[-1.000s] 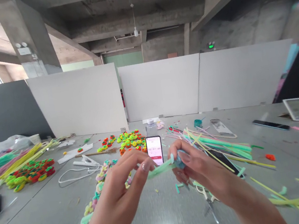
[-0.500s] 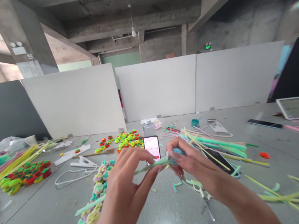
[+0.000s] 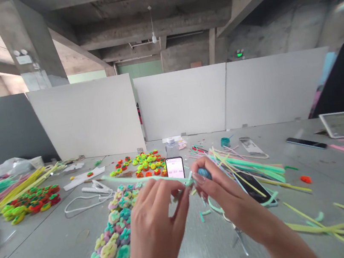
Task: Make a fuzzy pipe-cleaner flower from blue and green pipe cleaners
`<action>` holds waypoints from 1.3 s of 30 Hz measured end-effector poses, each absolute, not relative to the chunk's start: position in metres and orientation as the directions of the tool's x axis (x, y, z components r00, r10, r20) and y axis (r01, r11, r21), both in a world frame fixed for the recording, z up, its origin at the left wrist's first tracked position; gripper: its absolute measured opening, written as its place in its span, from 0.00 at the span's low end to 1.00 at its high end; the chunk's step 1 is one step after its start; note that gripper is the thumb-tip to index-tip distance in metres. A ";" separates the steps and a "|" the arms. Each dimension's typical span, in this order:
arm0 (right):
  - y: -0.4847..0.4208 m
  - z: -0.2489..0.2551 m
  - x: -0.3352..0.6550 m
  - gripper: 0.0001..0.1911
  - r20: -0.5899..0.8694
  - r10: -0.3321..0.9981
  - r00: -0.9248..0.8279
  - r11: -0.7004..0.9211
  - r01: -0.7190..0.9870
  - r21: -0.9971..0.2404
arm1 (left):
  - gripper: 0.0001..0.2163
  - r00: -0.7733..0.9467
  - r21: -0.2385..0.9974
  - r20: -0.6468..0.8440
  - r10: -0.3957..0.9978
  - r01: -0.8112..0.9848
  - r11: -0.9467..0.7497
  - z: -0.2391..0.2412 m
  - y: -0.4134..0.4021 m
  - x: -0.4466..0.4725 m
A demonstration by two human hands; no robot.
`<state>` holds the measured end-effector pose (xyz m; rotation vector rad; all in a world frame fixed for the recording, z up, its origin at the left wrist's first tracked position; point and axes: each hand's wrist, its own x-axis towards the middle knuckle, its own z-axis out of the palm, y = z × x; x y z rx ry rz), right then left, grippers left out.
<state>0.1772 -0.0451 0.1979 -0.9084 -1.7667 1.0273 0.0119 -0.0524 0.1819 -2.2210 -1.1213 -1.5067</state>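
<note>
In the head view, my left hand (image 3: 157, 215) is closed, pinching a pale mint-green pipe cleaner (image 3: 131, 179) between thumb and forefinger. Its long tail sticks out to the left behind my knuckles. My right hand (image 3: 225, 194) curls its fingers round a small fuzzy blue ball (image 3: 203, 173), partly covered by those fingers. Near the ball, a short bent bit of mint pipe cleaner meets both sets of fingertips; how it joins the ball is hidden. Below my right wrist lie scissors (image 3: 241, 242), their handles partly covered.
Several pastel fuzzy flower pieces (image 3: 117, 227) lie left of my hands. Behind stand a lit phone (image 3: 174, 167) and a bottle (image 3: 171, 148). Loose pipe cleaners (image 3: 255, 168) spread at right over a dark phone (image 3: 253, 186). Red-green pieces (image 3: 37, 201) sit far left.
The mint pipe cleaner's tail has swung from pointing down-left to pointing left and slightly up. My left hand has turned and shifted right, uncovering more of the flower pieces. My right hand stays nearly in place.
</note>
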 end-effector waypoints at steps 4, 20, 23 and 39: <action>-0.052 0.205 0.174 0.12 0.332 0.839 -0.430 0.386 0.042 -0.922 | 0.08 0.241 0.482 0.682 0.690 0.562 -0.672 0.184 -0.059 0.015; -0.059 0.199 0.170 0.16 0.416 0.810 -0.412 0.468 0.029 -0.883 | 0.13 0.146 0.641 0.657 0.740 0.410 -0.650 0.176 -0.058 0.019; -0.058 0.199 0.167 0.15 0.408 0.826 -0.388 0.445 0.007 -0.895 | 0.12 0.167 0.604 0.683 0.711 0.418 -0.678 0.176 -0.058 0.019; -0.048 0.196 0.163 0.12 0.398 0.869 -0.293 0.403 -0.045 -0.914 | 0.07 0.141 0.518 0.743 0.655 0.499 -0.695 0.174 -0.048 0.022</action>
